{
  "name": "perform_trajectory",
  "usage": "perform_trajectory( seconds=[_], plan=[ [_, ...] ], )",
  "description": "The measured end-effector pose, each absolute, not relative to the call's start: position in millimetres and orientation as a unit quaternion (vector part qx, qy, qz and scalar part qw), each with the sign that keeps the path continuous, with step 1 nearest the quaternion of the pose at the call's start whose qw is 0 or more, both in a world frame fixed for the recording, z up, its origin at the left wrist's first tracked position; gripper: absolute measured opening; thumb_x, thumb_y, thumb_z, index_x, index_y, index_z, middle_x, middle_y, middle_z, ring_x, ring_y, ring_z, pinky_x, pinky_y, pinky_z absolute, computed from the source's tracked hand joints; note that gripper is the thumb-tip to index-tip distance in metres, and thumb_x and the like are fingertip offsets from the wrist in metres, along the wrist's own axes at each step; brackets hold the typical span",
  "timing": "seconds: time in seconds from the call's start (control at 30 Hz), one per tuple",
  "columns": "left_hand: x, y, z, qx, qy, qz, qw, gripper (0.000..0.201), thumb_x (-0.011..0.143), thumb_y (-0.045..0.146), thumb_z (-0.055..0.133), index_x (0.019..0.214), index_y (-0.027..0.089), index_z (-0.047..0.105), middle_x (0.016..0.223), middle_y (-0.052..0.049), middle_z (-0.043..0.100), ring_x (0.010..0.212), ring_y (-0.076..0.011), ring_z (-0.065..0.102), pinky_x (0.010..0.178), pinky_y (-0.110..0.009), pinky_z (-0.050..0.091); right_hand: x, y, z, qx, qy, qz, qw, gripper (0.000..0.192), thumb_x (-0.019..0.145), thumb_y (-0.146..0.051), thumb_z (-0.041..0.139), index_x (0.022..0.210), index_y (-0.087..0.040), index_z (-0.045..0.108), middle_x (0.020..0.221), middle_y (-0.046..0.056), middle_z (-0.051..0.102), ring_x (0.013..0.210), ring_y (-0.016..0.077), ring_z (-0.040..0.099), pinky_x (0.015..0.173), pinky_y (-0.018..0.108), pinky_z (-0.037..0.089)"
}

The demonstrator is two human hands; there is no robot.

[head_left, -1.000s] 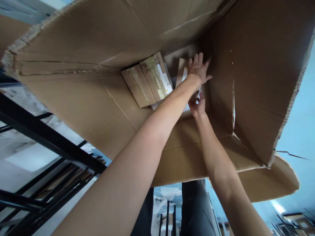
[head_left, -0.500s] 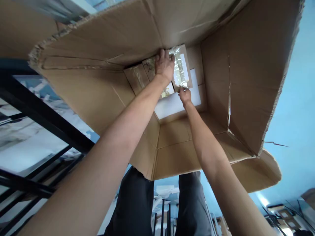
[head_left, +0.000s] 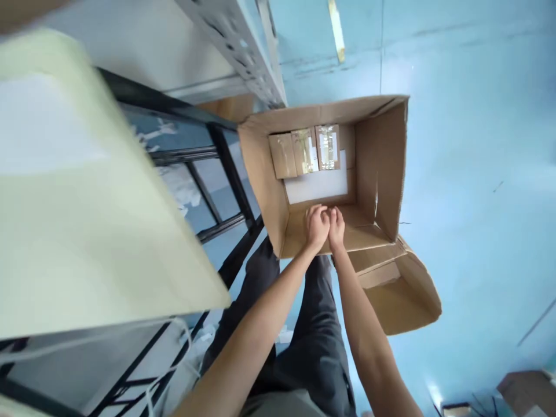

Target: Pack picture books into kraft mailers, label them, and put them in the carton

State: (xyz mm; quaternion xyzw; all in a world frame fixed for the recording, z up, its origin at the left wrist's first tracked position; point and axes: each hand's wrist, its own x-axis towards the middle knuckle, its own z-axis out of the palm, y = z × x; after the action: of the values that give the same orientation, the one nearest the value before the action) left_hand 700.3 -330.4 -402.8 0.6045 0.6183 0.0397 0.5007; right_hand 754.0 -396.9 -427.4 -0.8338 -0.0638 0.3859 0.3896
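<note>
Left hand (head_left: 316,225), right hand (head_left: 336,227) together above open carton (head_left: 384,168).

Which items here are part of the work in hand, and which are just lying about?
In hand:
- left hand and right hand, together at the near rim
- big cardboard box, open on the floor
- three small taped boxes in a row inside
- white sheet beneath them

Lying about:
- black metal rack
- pale board

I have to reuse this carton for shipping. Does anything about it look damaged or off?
Yes. The big cardboard box has a split in its right wall, light showing through, and its near flap sags outward. The three small boxes inside sit in a neat row.
</note>
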Motion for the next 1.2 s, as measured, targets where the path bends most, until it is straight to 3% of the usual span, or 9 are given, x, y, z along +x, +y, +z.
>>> perform_trajectory(
  seconds=[0.13,0.3,0.57,0.9,1.03,1.2],
  plan=[
    [661.8,-342.8,-287.1,0.612,0.626,0.075,0.478,0.018,0.095,0.007,0.075,0.1,0.024,0.081,0.117,-0.011,0.087,0.12,-0.0316,0.082,0.117,-0.05,0.061,729.1,-414.6,-317.3,-0.838,-0.047,0.393,0.374,0.083,0.104,-0.085,0.051,0.142,-0.015,0.074,0.151,0.027,0.078,0.143,0.0371,0.074,0.125,0.057,0.057],
    [624.6,-343.1,-164.5,0.601,0.631,0.176,0.457,0.018,0.093,0.007,0.074,0.09,0.025,0.076,0.101,-0.007,0.087,0.104,-0.0278,0.084,0.104,-0.043,0.065,717.9,-406.9,-207.5,-0.8,-0.139,0.436,0.389,0.075,0.105,-0.08,0.052,0.135,-0.016,0.075,0.141,0.025,0.082,0.136,0.0367,0.077,0.121,0.056,0.059],
    [553.0,-346.8,-20.5,0.521,0.649,0.343,0.436,0.017,0.085,0.009,0.072,0.085,0.026,0.071,0.095,-0.002,0.085,0.099,-0.0245,0.082,0.1,-0.038,0.063,684.2,-367.1,-74.0,-0.71,-0.298,0.473,0.428,0.071,0.105,-0.081,0.058,0.134,-0.018,0.075,0.138,0.02,0.084,0.133,0.0336,0.078,0.123,0.053,0.058],
    [412.6,-340.9,76.0,0.489,0.581,0.484,0.435,0.009,0.093,0.026,0.073,0.084,0.026,0.073,0.094,-0.003,0.083,0.094,-0.0224,0.079,0.096,-0.037,0.063,533.5,-347.3,70.8,-0.631,-0.47,0.426,0.447,0.06,0.112,-0.075,0.058,0.132,-0.023,0.08,0.14,0.016,0.085,0.135,0.0321,0.077,0.125,0.051,0.058],
    [318.5,-345.3,90.0,0.466,0.563,0.525,0.436,0.014,0.095,0.035,0.076,0.084,0.027,0.074,0.094,-0.003,0.083,0.093,-0.0237,0.08,0.095,-0.039,0.064,446.4,-351.6,92.8,-0.602,-0.517,0.433,0.428,0.056,0.114,-0.072,0.058,0.131,-0.024,0.082,0.139,0.015,0.085,0.135,0.032,0.077,0.125,0.052,0.059],
    [204.2,-351.1,82.7,0.426,0.579,0.548,0.429,0.007,0.091,0.029,0.076,0.085,0.027,0.077,0.096,-0.005,0.085,0.096,-0.025,0.082,0.098,-0.04,0.067,362.7,-345.8,99.2,-0.581,-0.586,0.435,0.36,0.049,0.113,-0.066,0.062,0.128,-0.024,0.084,0.135,0.015,0.087,0.13,0.0329,0.081,0.121,0.052,0.061]
  ],
)
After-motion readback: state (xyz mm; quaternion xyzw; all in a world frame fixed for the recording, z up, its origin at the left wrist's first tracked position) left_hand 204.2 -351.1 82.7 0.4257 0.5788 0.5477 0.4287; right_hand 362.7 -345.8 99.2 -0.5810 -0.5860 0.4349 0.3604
